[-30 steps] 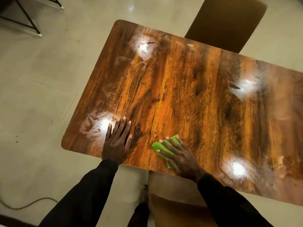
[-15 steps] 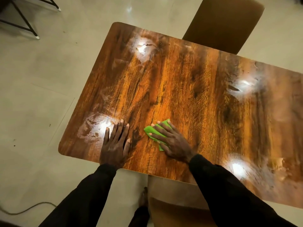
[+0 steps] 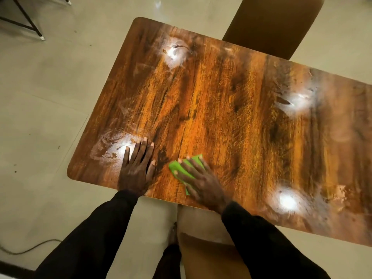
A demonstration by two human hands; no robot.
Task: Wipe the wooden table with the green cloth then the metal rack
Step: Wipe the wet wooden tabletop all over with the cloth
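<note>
Spanning the view: glossy wooden counter (image 3: 221,107). Left hand (image 3: 136,170) flat, fingers straight, near the front edge. Right hand (image 3: 201,180) spread, pressing the green cloth (image 3: 174,167) just beside it. Cloth likely soft, light; best driven under a flat palm.

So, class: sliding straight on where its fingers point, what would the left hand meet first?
Nothing, it seems: ahead of the left hand only bare wooden table shows, up to its far edge.

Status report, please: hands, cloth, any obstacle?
Left hand flat on wooden table. Right hand presses green cloth flat. Smears ahead; no obstacle.
</note>
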